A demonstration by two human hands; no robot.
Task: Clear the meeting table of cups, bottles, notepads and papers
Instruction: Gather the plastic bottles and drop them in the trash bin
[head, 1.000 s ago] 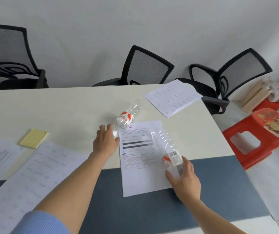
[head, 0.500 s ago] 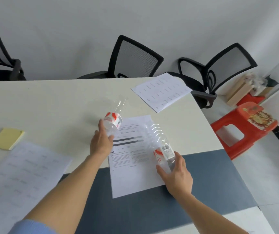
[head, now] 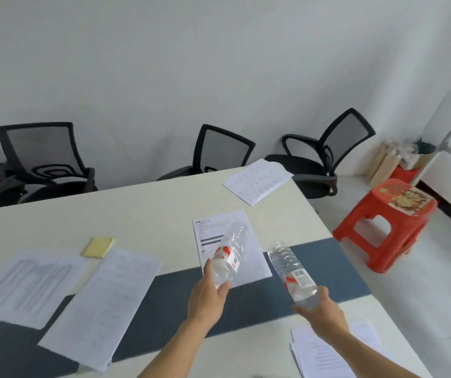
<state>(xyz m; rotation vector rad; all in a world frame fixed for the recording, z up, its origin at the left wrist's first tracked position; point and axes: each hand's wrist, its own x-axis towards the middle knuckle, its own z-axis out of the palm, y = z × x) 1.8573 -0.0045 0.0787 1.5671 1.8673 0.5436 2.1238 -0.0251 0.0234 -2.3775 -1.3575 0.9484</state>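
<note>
Your left hand [head: 208,298] is curled round the near end of a clear plastic bottle w/ a red-and-white label, the left bottle [head: 228,257]. Your right hand [head: 322,309] grips a matching one, the right bottle [head: 291,271], the same way. Both look empty, and both seem lifted off the table [head: 137,208] rather than lying on it. One per hand makes sense: two light items go in a single trip, and an end grip keeps each bottle clear of the papers below.

Left bottle: long axis runs away from you and a bit to the right, free end raised, over a printed sheet [head: 251,266] at table centre. Right bottle: axis runs away and to the left, over the blue-grey strip [head: 259,304] near the table's right edge. The free ends lean toward each other w/o touching. Which end sits in each palm, cap or base, is hidden by the fingers, so I can't tell.

Left to clear:
- that printed sheet
- a far sheet [head: 257,180] at the back-right corner
- a yellow sticky pad [head: 99,247]
- two left sheets [head: 104,296]
- near pages [head: 325,353] by your right forearm

Beyond are black mesh chairs [head: 224,151], plus a red stool [head: 390,222] on the floor at right.
</note>
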